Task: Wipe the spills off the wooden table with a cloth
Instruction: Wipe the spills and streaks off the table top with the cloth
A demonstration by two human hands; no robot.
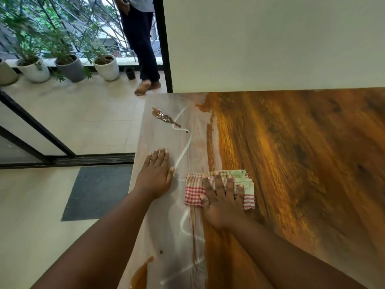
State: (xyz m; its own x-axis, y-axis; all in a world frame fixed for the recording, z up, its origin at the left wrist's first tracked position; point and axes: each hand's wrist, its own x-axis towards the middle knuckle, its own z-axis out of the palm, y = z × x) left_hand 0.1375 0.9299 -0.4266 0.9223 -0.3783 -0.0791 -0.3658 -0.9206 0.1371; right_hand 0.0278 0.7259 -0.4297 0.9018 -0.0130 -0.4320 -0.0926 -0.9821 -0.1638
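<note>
Here, right hand (224, 202) pressing cloth (194, 191), table (291, 153)

R hand (224, 202) presses cloth (245, 184) on table (302, 163); L hand (155, 176) flat beside it.

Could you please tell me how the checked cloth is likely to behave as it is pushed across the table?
The cloth looks soft and folded, so it would probably bunch. Pressed flat under the right hand, it should slide.

A pale wall (270, 42) is seen behind. A tiled floor (87, 122) is lit by daylight; potted plants (62, 59) are lined along a railing, and a dark mat (98, 190) is laid indoors.
</note>
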